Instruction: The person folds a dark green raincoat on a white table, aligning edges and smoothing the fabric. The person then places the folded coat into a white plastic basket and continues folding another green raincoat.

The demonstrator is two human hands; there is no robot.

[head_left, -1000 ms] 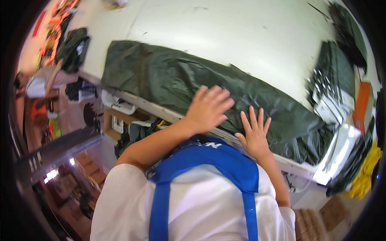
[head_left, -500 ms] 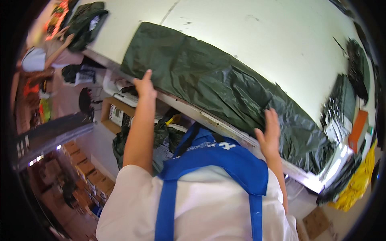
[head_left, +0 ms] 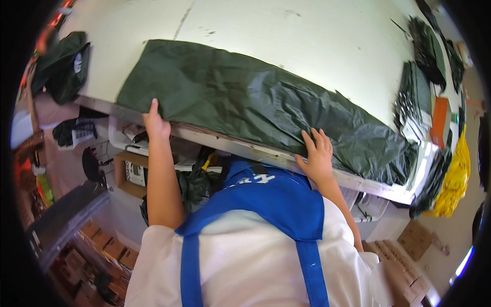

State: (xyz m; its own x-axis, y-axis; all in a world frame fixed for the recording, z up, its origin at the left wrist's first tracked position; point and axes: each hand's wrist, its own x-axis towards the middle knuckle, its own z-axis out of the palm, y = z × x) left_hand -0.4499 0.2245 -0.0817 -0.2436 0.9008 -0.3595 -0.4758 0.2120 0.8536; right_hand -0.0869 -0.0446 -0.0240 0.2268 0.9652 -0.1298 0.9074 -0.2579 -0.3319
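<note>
White desk spans the upper frame. Mid-frame, the left hand has its thumb on a long dark-green plastic sheet, grip unclear; the right hand lays parted fingers on it, grasping nothing. Right edge: orange box, yellow plastic.

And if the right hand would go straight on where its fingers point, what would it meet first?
Most likely the folded dark green plastic sheet: the right hand reaches over its near edge, though contact is unclear. Past it comes the white tabletop.
</note>
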